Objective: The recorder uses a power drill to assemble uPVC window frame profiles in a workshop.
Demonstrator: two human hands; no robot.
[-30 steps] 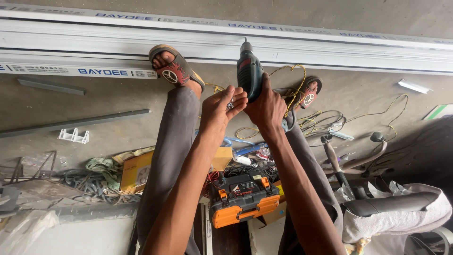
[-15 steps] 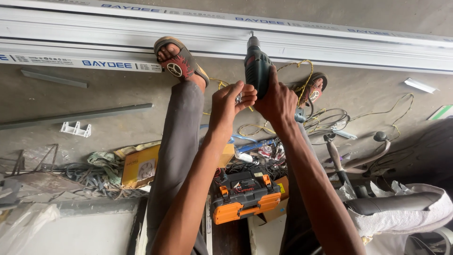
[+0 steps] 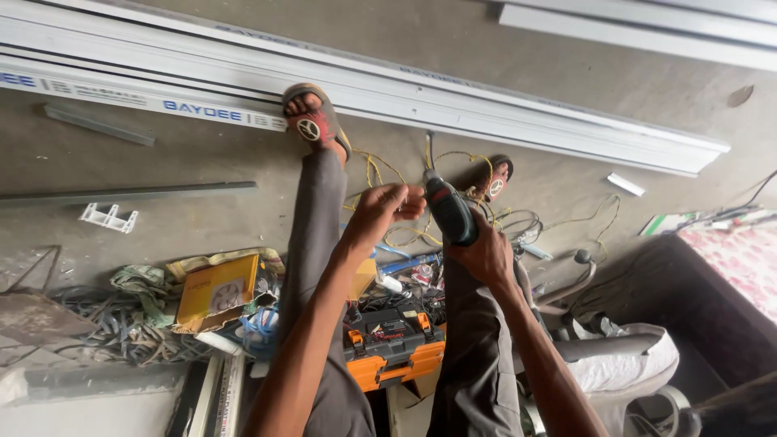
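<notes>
The right hand (image 3: pixel 486 252) is closed around the grip of a dark green power drill (image 3: pixel 447 209), holding it above the person's legs with the bit end pointing away from the body toward the floor ahead. The left hand (image 3: pixel 380 212) sits just beside the drill's front end — fingers curled, fingertips (image 3: pixel 413 202) at or very near the chuck; whether they actually pinch it cannot be told from this view. Both forearms extend over grey trousers; the feet wear sandals, the left sandal (image 3: pixel 314 121) resting against the long white profile rails (image 3: pixel 453 89) lying across the concrete floor beyond the hands.

Yellow wire (image 3: pixel 380 174) loops on the floor just past the drill. Below the hands, between the legs, stands an open orange-and-black tool case (image 3: pixel 394 356). To the left of the left forearm lies a yellow cardboard box (image 3: pixel 217 293) — beside it a tangle of grey cable (image 3: pixel 121 336).
</notes>
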